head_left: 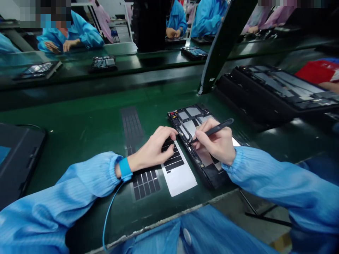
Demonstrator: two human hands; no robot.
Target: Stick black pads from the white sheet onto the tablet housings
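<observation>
My right hand (218, 141) grips black tweezers (218, 127) like a pen, their tip down at the left edge of an opened tablet-like device (189, 127). Grey metal plates, cables and small boards show inside the device; my right hand covers part of it. My left hand (159, 146) is bent over a white sheet with black strips (180, 180), thumb and forefinger apart with nothing visible between them. Its fingertips are close to the device's left edge. A blue wrist strap (125, 169) with a cord is on my left wrist.
Clear sheets of dark stickers (132, 123) lie left of the device. A black case (18, 158) is at far left, stacked devices (280, 88) at right. A dark post (225, 46) rises behind. Beyond, several devices (104, 62) lie on a line with co-workers (71, 35).
</observation>
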